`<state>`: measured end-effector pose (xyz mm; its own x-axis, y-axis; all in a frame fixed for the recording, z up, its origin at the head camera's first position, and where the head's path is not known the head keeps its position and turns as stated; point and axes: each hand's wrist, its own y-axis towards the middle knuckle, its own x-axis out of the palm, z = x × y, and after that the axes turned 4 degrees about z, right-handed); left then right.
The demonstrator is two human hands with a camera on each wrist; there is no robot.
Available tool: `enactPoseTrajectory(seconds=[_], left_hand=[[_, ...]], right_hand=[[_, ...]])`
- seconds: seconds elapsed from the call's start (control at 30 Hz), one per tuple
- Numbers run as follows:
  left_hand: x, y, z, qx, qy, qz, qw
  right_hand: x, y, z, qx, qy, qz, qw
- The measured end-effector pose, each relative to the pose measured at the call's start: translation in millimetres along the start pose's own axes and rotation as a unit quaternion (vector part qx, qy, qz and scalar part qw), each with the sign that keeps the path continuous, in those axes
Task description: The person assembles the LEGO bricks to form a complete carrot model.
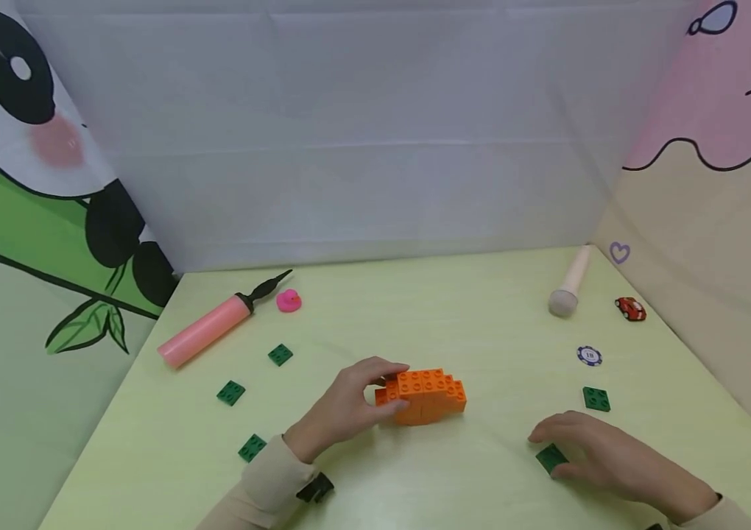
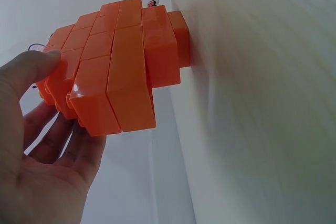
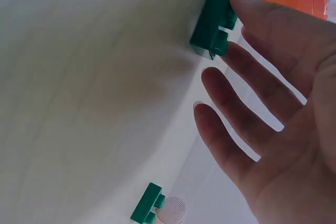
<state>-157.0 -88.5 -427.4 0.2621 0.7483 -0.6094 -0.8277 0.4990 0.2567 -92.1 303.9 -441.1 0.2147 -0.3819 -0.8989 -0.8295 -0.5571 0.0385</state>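
Note:
My left hand (image 1: 352, 401) (image 2: 50, 161) grips one end of a stepped orange block assembly (image 1: 425, 397) (image 2: 126, 66), thumb on the near side and fingers behind. The assembly's studs face up in the head view. At the right, my right hand (image 1: 604, 456) (image 3: 283, 87) is over a small green brick (image 1: 551, 458) (image 3: 210, 22). Its thumb is at one end of that brick, touching or nearly so, and the other fingers are spread and loosely bent; a firm pinch does not show. The green brick lies on the table.
Green bricks lie left (image 1: 280, 355) (image 1: 231, 393) (image 1: 252, 447) and right (image 1: 596, 399) (image 3: 147, 203). Farther back are a pink pump (image 1: 206, 331), a pink duck (image 1: 288, 300), a microphone (image 1: 569, 283), a red toy car (image 1: 630, 309) and a poker chip (image 1: 590, 356). Walls border the table.

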Motion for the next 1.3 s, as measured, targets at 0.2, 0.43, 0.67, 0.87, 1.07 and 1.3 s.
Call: enactPoseTrajectory(seconds=[0.2,0.43,0.67,0.87,1.07,1.3], left_hand=[[0.3,-0.4,-0.6,-0.012,0.007,-0.006,0.9999],[0.6,-1.0,0.0,-0.017,0.006,-0.008,0.9998],[0.4,-1.0,2.0,-0.025,0.008,-0.01,0.9996],[-0.3,-1.2,1.6,-0.022,0.01,-0.009,0.9997],[-0.2,0.3,1.5,-0.018,0.005,-0.01,0.9998],[0.1,-1.1,1.5,-0.021,0.006,-0.012,0.9997]], right_hand=[[5,3.1,1,-0.001,-0.011,-0.023,0.9997],[9,2.0,6,-0.024,-0.041,-0.015,0.9988],[9,-0.5,8,0.009,-0.068,0.008,0.9976],[-1,12.0,0,-0.019,-0.064,0.078,0.9947],[-23,46.8,-16,-0.107,-0.032,0.183,0.9767],[-42,92.2,-41,-0.196,0.012,0.238,0.9514]])
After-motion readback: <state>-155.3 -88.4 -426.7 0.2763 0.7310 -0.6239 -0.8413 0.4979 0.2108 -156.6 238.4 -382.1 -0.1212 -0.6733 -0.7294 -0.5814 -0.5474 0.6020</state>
